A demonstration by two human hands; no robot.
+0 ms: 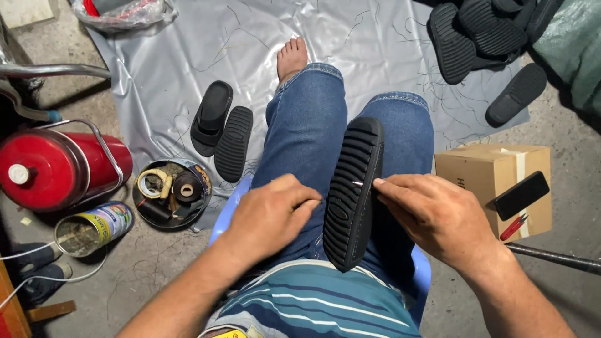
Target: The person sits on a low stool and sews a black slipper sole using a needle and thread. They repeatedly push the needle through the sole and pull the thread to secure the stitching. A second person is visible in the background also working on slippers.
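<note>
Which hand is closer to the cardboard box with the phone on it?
Right. The right hand works at the black sole's edge, just beside the cardboard box; the left hand is across the sole.

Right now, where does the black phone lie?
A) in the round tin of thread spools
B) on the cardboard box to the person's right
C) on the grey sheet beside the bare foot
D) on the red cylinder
B: the black phone rests tilted on top of the cardboard box, right of the right hand, which pinches a needle at the black sandal sole.
</note>
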